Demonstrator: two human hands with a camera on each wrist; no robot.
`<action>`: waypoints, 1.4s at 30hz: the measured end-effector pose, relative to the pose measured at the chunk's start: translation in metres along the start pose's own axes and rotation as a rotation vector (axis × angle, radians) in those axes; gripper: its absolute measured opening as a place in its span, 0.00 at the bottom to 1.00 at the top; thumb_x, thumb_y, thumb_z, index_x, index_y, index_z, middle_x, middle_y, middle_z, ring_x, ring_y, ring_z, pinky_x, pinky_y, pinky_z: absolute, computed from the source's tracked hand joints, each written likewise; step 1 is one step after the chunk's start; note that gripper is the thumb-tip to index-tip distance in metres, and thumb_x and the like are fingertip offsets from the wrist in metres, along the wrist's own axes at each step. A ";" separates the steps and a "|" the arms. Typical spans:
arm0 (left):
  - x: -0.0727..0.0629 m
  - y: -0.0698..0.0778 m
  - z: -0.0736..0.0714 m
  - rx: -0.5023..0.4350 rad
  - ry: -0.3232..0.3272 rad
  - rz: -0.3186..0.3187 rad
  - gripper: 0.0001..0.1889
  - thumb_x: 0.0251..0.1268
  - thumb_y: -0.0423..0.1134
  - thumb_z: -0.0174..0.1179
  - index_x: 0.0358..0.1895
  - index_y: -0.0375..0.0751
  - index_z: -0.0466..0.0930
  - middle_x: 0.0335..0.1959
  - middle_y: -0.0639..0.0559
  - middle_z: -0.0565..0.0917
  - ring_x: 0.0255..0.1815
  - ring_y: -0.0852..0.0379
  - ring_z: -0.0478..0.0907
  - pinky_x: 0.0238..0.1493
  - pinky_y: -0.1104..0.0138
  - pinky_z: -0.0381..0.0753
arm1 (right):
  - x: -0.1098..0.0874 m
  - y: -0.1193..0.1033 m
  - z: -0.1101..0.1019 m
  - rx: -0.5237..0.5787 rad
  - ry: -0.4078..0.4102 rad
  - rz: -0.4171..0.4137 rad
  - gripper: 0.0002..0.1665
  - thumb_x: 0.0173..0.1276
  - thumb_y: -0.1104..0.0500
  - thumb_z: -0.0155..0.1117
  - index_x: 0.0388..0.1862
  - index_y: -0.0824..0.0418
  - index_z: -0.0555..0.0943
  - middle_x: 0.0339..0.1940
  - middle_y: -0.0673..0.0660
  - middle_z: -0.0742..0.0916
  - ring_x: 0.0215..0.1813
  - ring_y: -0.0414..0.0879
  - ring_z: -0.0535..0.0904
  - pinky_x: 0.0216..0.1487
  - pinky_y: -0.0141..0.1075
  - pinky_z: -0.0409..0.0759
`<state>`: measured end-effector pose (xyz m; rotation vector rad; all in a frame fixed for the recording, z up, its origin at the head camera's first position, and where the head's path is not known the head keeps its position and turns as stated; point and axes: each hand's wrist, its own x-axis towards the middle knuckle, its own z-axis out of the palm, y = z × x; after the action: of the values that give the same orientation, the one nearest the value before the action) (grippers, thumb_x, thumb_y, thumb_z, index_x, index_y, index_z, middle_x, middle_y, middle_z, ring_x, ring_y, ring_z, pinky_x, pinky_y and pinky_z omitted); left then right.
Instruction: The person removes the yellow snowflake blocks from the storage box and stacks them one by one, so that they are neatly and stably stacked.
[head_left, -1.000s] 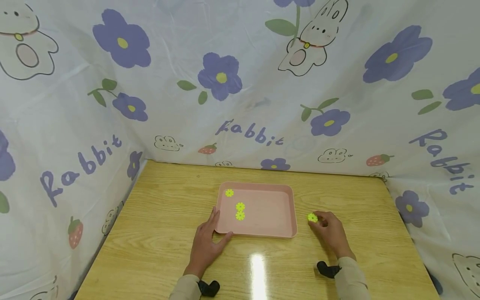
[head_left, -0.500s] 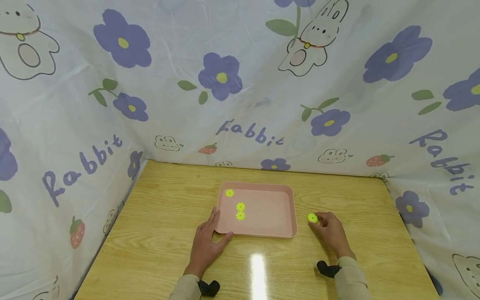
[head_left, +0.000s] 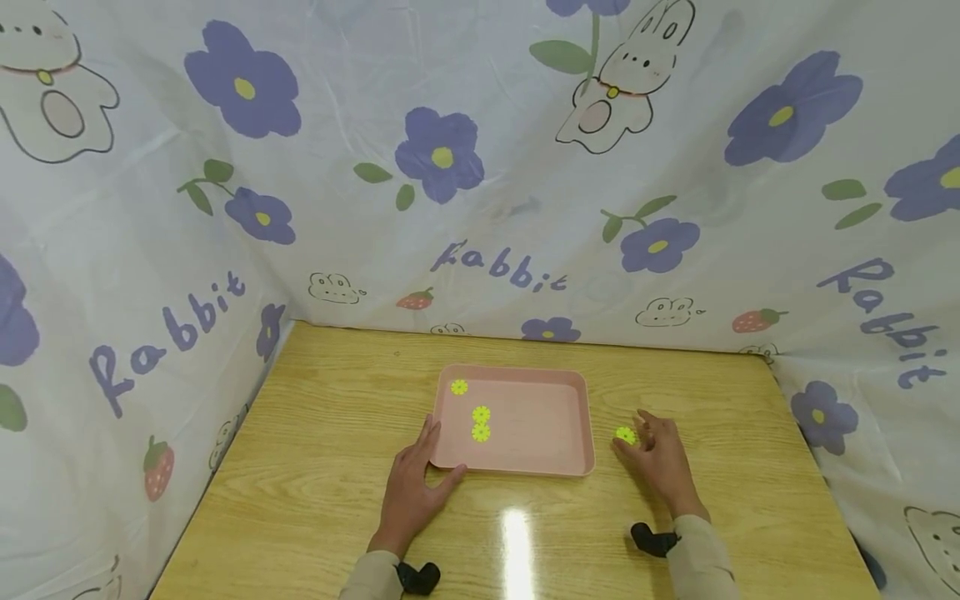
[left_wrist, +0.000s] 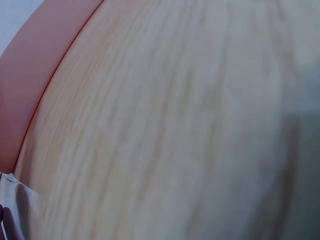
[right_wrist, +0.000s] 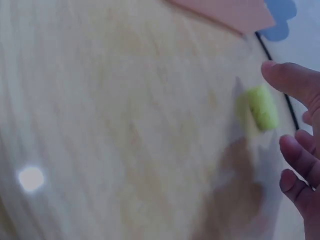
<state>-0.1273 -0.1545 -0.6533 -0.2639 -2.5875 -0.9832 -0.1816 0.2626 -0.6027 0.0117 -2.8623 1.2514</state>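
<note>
A bright yellow-green, flower-shaped piece (head_left: pixel 626 436) lies on the wooden table right of the pink tray (head_left: pixel 536 421). In the right wrist view this piece (right_wrist: pixel 263 108) looks like a short, thick cylinder. Around it, thumb and fingers spread apart, is my right hand (head_left: pixel 663 467); a gap shows between them and the piece. My left hand (head_left: pixel 408 487) rests at the tray's front left corner, fingers along the left side and thumb at the front rim. Inside the tray lie a matching piece (head_left: pixel 459 387) at the back left and two more pieces (head_left: pixel 481 423), one in front of the other.
A white cloth (head_left: pixel 495 208) printed with flowers and rabbits hangs behind the table (head_left: pixel 330 400) and along both sides. Black wrist straps (head_left: pixel 654 540) sit at both cuffs. The tray's pink wall (left_wrist: pixel 37 65) fills the upper left of the left wrist view.
My right hand has let go of the yellow-green piece: the fingers lifted and spread away from it. The piece stayed in place. My left hand and the tray have not moved.
</note>
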 end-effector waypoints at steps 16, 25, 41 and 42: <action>0.002 0.001 -0.009 0.004 -0.003 0.024 0.45 0.67 0.59 0.68 0.80 0.40 0.64 0.82 0.49 0.61 0.73 0.46 0.72 0.69 0.45 0.70 | 0.027 -0.092 0.048 0.051 0.032 -0.339 0.30 0.65 0.60 0.78 0.64 0.69 0.81 0.50 0.67 0.80 0.30 0.41 0.72 0.31 0.34 0.75; 0.000 0.004 -0.005 -0.007 -0.024 0.003 0.45 0.68 0.62 0.66 0.81 0.44 0.63 0.83 0.53 0.59 0.74 0.48 0.71 0.70 0.44 0.70 | 0.028 -0.122 0.114 0.017 -0.261 -0.399 0.23 0.69 0.58 0.75 0.60 0.65 0.85 0.49 0.57 0.83 0.33 0.39 0.73 0.35 0.33 0.78; -0.003 0.005 -0.007 0.006 -0.027 -0.016 0.44 0.68 0.63 0.66 0.80 0.43 0.64 0.83 0.54 0.59 0.73 0.47 0.72 0.70 0.45 0.71 | 0.025 -0.140 0.152 -0.111 -0.311 -0.421 0.20 0.66 0.58 0.77 0.56 0.61 0.87 0.42 0.55 0.81 0.36 0.42 0.75 0.39 0.40 0.80; -0.003 0.004 -0.008 0.009 -0.026 -0.018 0.45 0.68 0.63 0.66 0.80 0.43 0.64 0.83 0.54 0.59 0.73 0.47 0.72 0.70 0.45 0.71 | 0.026 -0.141 0.153 -0.112 -0.309 -0.427 0.19 0.66 0.58 0.77 0.55 0.61 0.87 0.43 0.55 0.81 0.36 0.42 0.75 0.39 0.40 0.80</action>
<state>-0.1213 -0.1573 -0.6466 -0.2532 -2.6213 -0.9808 -0.2074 0.0549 -0.6029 0.8335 -2.9339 1.0787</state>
